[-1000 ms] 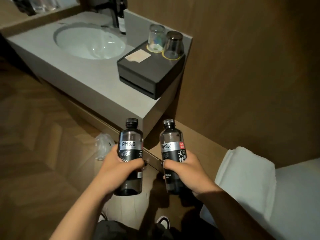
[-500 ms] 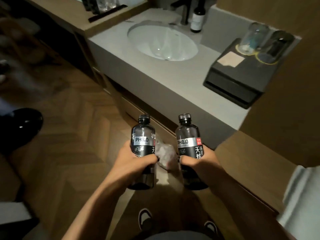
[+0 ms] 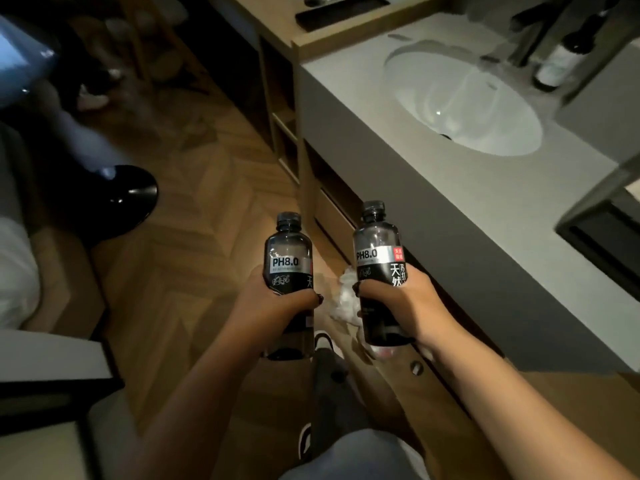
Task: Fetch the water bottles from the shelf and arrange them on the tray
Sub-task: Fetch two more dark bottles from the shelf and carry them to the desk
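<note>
Each hand is wrapped tight around one dark water bottle: the left hand [image 3: 277, 306] grips the left bottle [image 3: 288, 261] and the right hand [image 3: 394, 303] the right bottle [image 3: 379, 261] — both low on the body, caps upright above the fists, probably so the bases can be set straight down. A dark tray [image 3: 332, 12] lies far beyond both grips, on the wooden counter.
</note>
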Demonstrator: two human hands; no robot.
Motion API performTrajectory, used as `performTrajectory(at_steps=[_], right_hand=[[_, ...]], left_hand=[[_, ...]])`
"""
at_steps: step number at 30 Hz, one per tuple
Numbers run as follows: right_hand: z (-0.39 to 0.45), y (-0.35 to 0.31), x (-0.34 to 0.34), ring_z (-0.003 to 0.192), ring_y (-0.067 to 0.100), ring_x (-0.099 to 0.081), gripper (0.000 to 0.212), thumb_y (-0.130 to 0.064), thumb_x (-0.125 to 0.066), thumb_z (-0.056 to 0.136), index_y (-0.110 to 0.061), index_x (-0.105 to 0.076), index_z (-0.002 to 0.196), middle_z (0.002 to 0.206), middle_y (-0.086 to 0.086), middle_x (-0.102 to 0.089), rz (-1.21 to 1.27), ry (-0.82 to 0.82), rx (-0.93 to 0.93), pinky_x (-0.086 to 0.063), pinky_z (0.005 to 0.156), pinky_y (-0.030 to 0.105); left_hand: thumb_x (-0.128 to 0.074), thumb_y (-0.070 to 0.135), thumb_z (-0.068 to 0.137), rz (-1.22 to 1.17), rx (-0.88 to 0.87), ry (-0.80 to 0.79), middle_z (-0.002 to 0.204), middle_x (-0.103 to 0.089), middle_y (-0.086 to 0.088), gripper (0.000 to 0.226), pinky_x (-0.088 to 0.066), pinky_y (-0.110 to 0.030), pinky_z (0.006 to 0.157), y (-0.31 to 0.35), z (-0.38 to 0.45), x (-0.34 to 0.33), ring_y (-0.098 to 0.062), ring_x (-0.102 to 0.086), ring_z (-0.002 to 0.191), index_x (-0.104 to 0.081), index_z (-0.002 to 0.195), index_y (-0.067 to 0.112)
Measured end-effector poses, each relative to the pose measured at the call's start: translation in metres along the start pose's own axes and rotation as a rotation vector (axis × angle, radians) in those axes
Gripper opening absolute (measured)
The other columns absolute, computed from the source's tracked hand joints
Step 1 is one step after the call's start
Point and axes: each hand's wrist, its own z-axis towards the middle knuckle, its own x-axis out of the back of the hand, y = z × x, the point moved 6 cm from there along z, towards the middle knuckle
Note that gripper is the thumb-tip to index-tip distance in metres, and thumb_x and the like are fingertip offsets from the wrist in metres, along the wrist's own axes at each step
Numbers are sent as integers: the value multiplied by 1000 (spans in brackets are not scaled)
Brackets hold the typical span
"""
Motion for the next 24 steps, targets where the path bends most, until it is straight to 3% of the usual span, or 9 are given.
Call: performTrajectory(at_steps=[2,5,9,13,14,16,19,24], right_hand=[[25,-14,-10,77,37,-70,32,-19,-76,66,-10,-62,94,86,17,-70,-12,-18,12,-58,76,55],[63,-37,-21,75,35,-70,22,-13,-74,71,-11,-61,89,81,14,-70,-30,-52,43,-57,77,55],[109,-69,-33,76,38,-69,20,-16,-74,69,-14,-61,84,79,14,-69,-53,-81,43,-58,75,54],[148,-105,-42,72,25,-68,26,-19,-76,69,-14,-61,89,79,9,-68,-144,-127,59,-57,64,36],[157,-113,-44,70,22,-67,22,-16,-76,71,-13,-61,88,78,8,-68,-155,-135,61,-55,62,33],[176,-128,-48,71,27,-67,22,-15,-76,70,-12,-62,86,78,11,-68,-148,-140,55,-55,66,38],[202,-149,-59,77,33,-70,37,-18,-76,64,-8,-62,96,86,18,-70,-121,-131,40,-58,72,44],[254,-180,-88,61,18,-66,32,-11,-76,70,-8,-59,98,75,8,-66,-86,-104,4,-56,58,30]], left_hand=[[-78,8,67,-4,11,36,86,-65,-9,41,-51,-30,58,4,18,11,-21,-65,70,-56,101,13],[-77,6,68,-29,9,65,84,-65,-9,35,-54,-33,62,18,45,25,-22,-65,71,-56,95,16],[-78,8,67,-71,55,75,92,-66,-15,42,-57,-36,63,38,87,45,-27,-67,76,-55,102,13],[-79,10,66,-94,24,81,90,-66,-14,39,-58,-41,66,71,129,61,-27,-67,75,-56,97,14],[-76,7,69,-105,12,82,85,-66,-12,32,-57,-41,67,79,139,64,-26,-66,72,-56,93,16],[-74,4,72,-139,0,92,81,-65,-9,27,-56,-37,63,96,159,74,-23,-65,68,-56,88,17],[-75,6,70,-137,-17,85,83,-66,-10,31,-53,-29,53,116,190,92,-20,-66,66,-58,94,15],[-77,8,68,-64,-41,23,88,-65,-12,39,-52,-28,52,151,254,131,-21,-66,68,-56,101,12]])
